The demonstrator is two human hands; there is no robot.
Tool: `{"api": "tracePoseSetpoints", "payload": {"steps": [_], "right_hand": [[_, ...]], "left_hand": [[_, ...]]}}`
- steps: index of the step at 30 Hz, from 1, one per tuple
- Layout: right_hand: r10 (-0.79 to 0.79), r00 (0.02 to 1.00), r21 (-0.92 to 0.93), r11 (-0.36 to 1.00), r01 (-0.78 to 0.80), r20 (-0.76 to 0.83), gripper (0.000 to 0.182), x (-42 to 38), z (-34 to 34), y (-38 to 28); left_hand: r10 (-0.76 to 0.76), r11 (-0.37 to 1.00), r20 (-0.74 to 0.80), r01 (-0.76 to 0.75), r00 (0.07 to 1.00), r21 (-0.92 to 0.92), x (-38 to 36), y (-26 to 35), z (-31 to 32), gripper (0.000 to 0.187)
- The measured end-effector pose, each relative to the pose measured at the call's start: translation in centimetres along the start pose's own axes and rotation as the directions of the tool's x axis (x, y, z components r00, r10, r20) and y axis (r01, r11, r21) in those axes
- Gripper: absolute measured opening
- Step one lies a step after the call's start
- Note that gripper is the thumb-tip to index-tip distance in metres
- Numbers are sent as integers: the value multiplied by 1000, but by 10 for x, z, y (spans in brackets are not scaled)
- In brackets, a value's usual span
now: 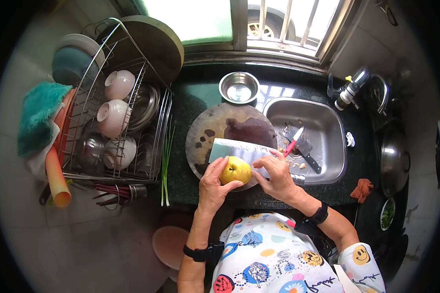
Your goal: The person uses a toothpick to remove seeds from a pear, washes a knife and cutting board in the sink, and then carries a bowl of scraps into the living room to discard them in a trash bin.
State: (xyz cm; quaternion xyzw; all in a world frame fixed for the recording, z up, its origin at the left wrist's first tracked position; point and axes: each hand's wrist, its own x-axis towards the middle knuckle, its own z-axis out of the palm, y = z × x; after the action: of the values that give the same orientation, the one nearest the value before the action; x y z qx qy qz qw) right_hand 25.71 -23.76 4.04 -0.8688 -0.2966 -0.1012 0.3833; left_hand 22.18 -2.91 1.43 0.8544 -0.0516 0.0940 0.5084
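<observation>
A yellow fruit [236,171] is gripped in my left hand [214,182], with the fingers and thumb around its left side. My right hand [277,177] is just right of the fruit, its fingers bent and apart, with nothing visible between them. Beneath the hands, a cleaver [230,148] with a broad, shiny blade lies across the round cutting board [200,128]. The board has dark wet patches. In the sink [327,122] are a red-handled knife [294,141], a black-handled knife [312,162] and scattered scraps.
A metal bowl [239,88] stands behind the board. Left are a dish rack [165,141] with bowls and long green stalks [167,166]. A faucet [348,93] is behind the sink's right corner; a brown cloth [362,190] lies to its lower right.
</observation>
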Motion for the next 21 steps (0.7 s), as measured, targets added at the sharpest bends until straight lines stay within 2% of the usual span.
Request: {"api": "tracePoseSetpoints", "payload": {"steps": [1,3,4,5,6,7,8,9,10,12,13,16,20,21], "right_hand": [[12,1000,17,1000,-11,-7,17,-1,-1,-1],[20,1000,34,999,-20,-8,17,-3,-6,-3],[-36,997,31,999,38,-61,18,-4,-10,-6],[-91,989,28,995,95,-114,19,-5,-13,-10],[-92,990,30,995,95,-108,19,-6,-15,-16],[-120,990,84,988,126,-69,20,-8,-16,-23],[-148,988,139,979,151,-33,21,-10,-16,-30],[-179,984,147,973,179,-16,21,-11,-13,-38],[-210,978,177,963,205,11,22,-11,-9,-45],[-237,968,232,949,213,79,23,-10,2,-57],[-247,964,271,939,212,99,25,-9,8,-62],[-208,965,371,919,137,157,25,-6,19,-74],[-152,979,395,914,88,134,22,-10,30,-77],[-153,978,398,913,86,140,22,-11,30,-77]], "left_hand": [[-2,1000,-3,2,1000,-4,-1,6,-4,73],[-165,986,-27,165,986,-23,-5,20,-17,67],[-170,985,-32,170,985,-25,-10,20,-19,67],[-360,866,-106,289,927,-408,-19,19,-21,58],[-547,605,-98,312,831,-733,-29,18,-24,49],[-552,603,-100,313,828,-734,-40,14,-30,49],[-654,277,22,267,756,-923,-51,9,-38,40],[-699,-84,177,165,693,-983,-53,12,-44,31],[-702,-87,177,164,690,-983,-53,18,-41,31],[-779,-208,238,119,581,-971,-52,36,-29,29],[-699,-289,273,88,661,-953,-56,34,-26,30],[-623,-228,195,63,757,-972,-55,40,-18,31],[-667,-184,170,61,725,-981,-57,49,-15,33],[-632,-193,167,55,756,-980,-59,49,-14,33]]}}
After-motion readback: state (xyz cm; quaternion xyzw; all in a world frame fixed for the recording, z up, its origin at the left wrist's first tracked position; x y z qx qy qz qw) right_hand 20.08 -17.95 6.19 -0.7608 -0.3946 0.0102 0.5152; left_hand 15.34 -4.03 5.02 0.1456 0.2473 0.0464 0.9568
